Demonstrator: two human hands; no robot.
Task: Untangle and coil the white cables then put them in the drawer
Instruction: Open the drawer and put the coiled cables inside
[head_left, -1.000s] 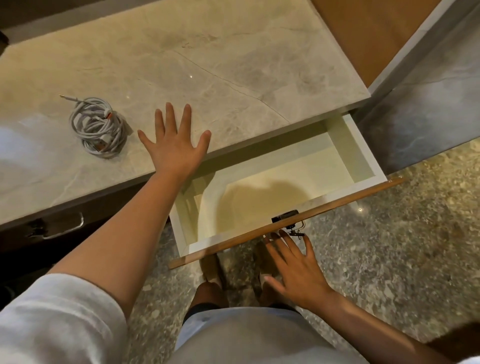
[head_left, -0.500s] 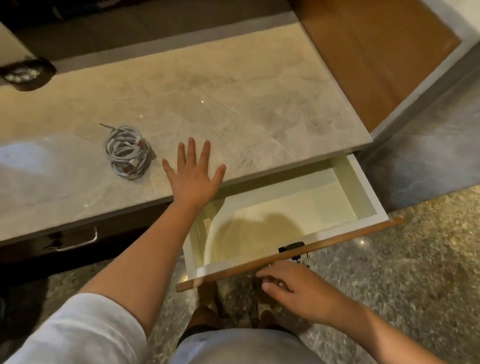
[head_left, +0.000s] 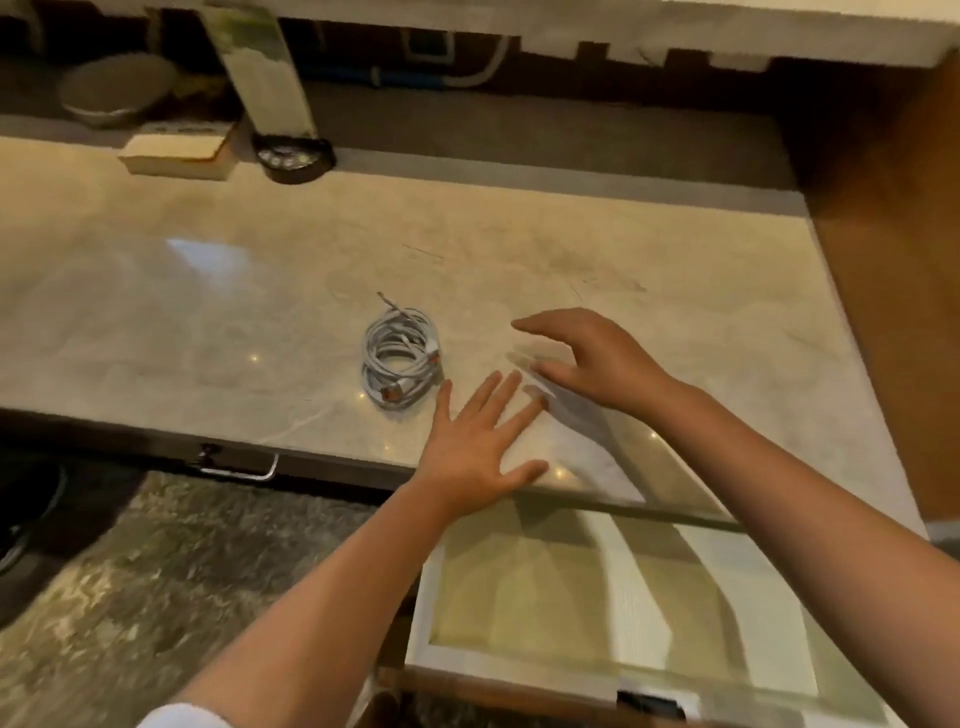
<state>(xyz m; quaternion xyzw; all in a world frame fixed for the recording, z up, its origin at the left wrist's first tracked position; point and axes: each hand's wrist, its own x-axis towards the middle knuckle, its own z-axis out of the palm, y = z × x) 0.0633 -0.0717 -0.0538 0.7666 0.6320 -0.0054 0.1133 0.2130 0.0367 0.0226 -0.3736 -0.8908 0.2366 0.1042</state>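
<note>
white cables (beige veined counter)

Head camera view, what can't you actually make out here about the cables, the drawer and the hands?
- Coiled cables: too small to count them.
- Drawer: the forearms cover much of its inside; its front is cut by the bottom edge.
- Right hand: motion-blurred; contact with the counter unclear.
- Left hand: counter contact unclear.
</note>
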